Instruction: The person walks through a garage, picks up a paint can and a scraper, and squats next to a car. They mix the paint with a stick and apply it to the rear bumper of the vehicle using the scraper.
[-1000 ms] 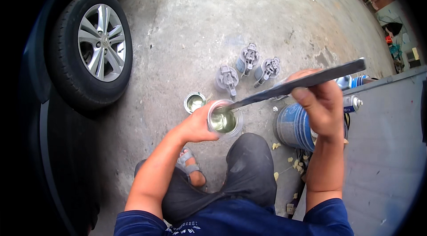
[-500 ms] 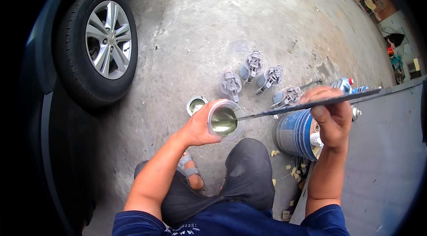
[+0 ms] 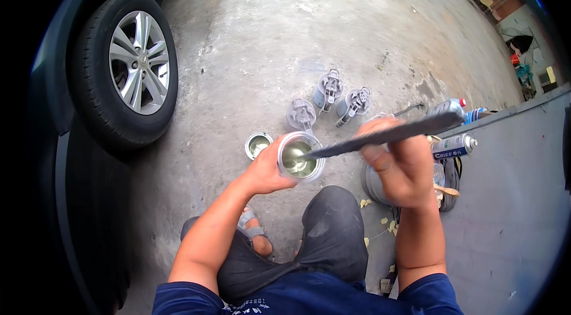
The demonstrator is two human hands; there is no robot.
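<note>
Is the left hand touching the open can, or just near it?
Touching. The head view shows the left hand wrapped around the side of the open can, fingers against its wall, lifting it clear of the concrete floor.

The floor [image 3: 285, 35] is bare grey concrete, stained and mottled, with darker patches toward the far right. A small open tin [image 3: 258, 144] stands on it near the middle. Just beyond the tin, three grey lidded cups [image 3: 328, 104] stand close together in a cluster. To the right a large round can [image 3: 373, 184] sits on the concrete, and spray cans [image 3: 455, 144] lie beside it at the edge of a grey panel [image 3: 511, 220]. Pale scraps [image 3: 389, 227] are scattered near the large can. At the left a car's tyre [image 3: 128, 71] rests on the floor. A sandalled foot [image 3: 256, 235] is planted on it too.
</note>
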